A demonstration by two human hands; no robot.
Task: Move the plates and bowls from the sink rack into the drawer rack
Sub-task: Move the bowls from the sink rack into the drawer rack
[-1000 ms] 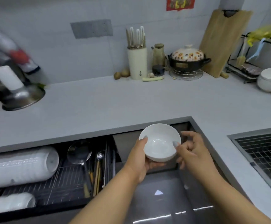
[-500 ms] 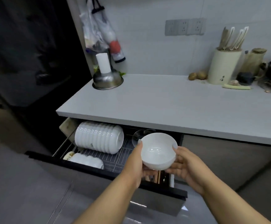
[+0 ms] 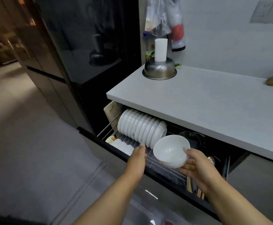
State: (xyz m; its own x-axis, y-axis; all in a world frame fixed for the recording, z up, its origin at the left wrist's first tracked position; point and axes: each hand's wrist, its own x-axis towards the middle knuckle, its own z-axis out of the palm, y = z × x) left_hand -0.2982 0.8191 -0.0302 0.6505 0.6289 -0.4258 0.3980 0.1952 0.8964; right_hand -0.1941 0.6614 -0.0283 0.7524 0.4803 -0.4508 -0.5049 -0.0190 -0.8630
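Down over the open drawer rack (image 3: 168, 169), the right hand (image 3: 199, 171) cups 1 white bowl (image 3: 170, 151) from below, tilted, just right of the row of bowls (image 3: 140, 127) (standing on edge). Left hand (image 3: 138, 157) reaches flat, fingers straight, near that row.

Right hand (image 3: 197, 169) gripping a white bowl (image 3: 170, 151) (tilted, mouth up) over the open drawer rack (image 3: 166, 168). Left hand (image 3: 138, 157) flat, fingers straight, just left of the bowl, near a row of bowls (image 3: 140, 126) on edge. Steel basin (image 3: 159, 69) upturned on the tabletop (image 3: 205, 101).
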